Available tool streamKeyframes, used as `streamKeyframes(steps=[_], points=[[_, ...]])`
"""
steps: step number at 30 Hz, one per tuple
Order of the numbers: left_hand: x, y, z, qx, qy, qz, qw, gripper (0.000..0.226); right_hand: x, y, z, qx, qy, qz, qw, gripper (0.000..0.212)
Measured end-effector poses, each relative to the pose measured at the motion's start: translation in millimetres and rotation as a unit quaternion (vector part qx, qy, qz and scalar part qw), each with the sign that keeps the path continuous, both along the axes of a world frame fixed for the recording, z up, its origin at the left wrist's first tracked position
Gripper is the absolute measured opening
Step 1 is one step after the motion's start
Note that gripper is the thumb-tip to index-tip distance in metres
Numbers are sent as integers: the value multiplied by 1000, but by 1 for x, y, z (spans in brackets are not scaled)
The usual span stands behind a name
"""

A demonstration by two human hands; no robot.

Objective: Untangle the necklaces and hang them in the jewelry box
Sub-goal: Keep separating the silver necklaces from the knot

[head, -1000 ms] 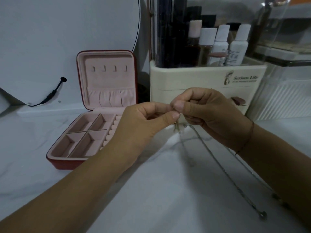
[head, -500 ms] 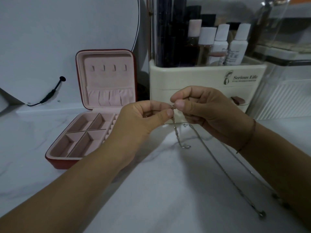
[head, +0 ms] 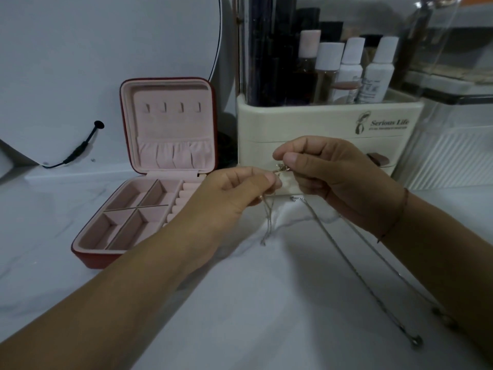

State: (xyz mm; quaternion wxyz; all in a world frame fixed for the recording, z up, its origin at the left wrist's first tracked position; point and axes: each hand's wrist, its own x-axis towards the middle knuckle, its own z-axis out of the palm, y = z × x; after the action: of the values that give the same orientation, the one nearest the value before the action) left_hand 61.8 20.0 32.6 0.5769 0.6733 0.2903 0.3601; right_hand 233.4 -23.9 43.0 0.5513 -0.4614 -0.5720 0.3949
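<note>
Jewelry box (head: 170, 124) is open at the left of the desk (head: 240, 303), hooks bare, nothing hung yet. Your left hand (head: 234, 193) and right hand (head: 333, 177) have eased apart, each grip pinching the necklaces. Loose strands (head: 268, 222) now dangle lower. The gold tangle (head: 280, 168) spans the gap: loosening, not freed.

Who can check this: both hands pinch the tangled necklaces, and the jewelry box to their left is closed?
Wrong on one point: the head view shows the jewelry box open, lid upright. Otherwise right: the left hand and right hand both pinch the tangled necklaces, with the box to their left.
</note>
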Motion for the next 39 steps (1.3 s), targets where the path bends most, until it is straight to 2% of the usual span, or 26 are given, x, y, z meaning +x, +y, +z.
streamKeyframes(steps=[3,6,9,11,14,20,29,32,35,39], points=[[0,6,1,-60,-48,-3,997,36,3,-3,4,-43,-67,7,997,22],[-1,8,1,-86,-62,-6,994,25,2,-5,5,-65,-88,-2,994,28],[-2,5,0,-81,-51,-20,995,18,0,-5,5,-66,-68,-10,995,25],[-3,4,0,-66,-25,-33,997,25,0,-4,3,-63,-57,-4,996,27],[-4,3,-1,-61,-3,-45,997,28,-2,-1,-3,-58,-27,34,997,15],[-4,8,-1,-81,-29,-36,996,30,-6,2,-7,-52,73,43,995,14],[-1,5,-3,-91,-56,-46,993,25,-9,4,-8,-39,120,91,988,13],[-1,6,-3,-112,-74,-43,990,18,-10,2,-7,-40,71,85,993,16],[-3,12,0,-161,-105,-32,981,14,-9,2,-6,-52,-25,16,998,13],[-9,22,6,-229,-169,6,959,12,-4,3,-4,-75,-49,-27,996,13]])
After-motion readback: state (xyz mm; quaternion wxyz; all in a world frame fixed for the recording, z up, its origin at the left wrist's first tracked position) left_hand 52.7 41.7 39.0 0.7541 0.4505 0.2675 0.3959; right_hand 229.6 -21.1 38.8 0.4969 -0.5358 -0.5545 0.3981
